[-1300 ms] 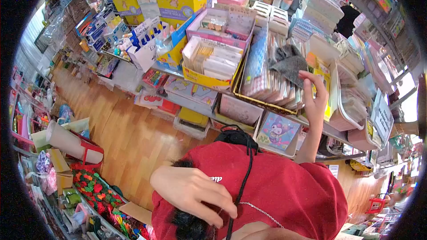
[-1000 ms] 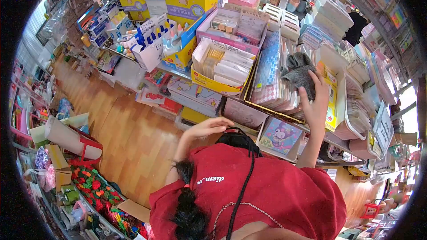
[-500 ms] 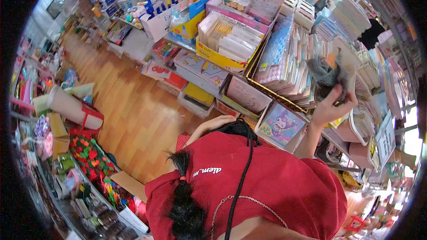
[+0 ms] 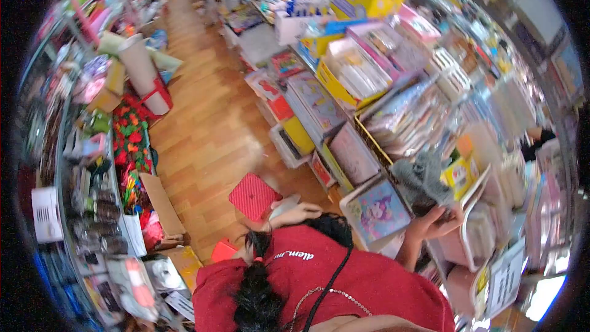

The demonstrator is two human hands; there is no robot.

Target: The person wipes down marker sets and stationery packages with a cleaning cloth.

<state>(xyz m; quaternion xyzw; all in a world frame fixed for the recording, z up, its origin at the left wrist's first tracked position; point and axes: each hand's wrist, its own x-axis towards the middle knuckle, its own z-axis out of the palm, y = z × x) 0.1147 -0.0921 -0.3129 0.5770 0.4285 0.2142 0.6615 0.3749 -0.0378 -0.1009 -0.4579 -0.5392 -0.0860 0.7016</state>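
The person's right hand (image 4: 437,221) is closed on the lower end of a gray cloth (image 4: 421,177) — fingers curled, the fabric bunched above them. The cloth is just beside the lower right corner of a basket (image 4: 371,140) filled with packets (image 4: 409,117); whether it touches the basket's rim cannot be told. The left hand (image 4: 299,213) is well apart from the basket, to its lower left, beside a black bag (image 4: 337,232) at the person's front — its grip there cannot be made out. A yellow box (image 4: 335,86) stands at the basket's upper left, and a box with a purple cartoon (image 4: 376,210) sits below it. A white-rimmed bin (image 4: 453,251) is to the basket's lower right, near the right hand.
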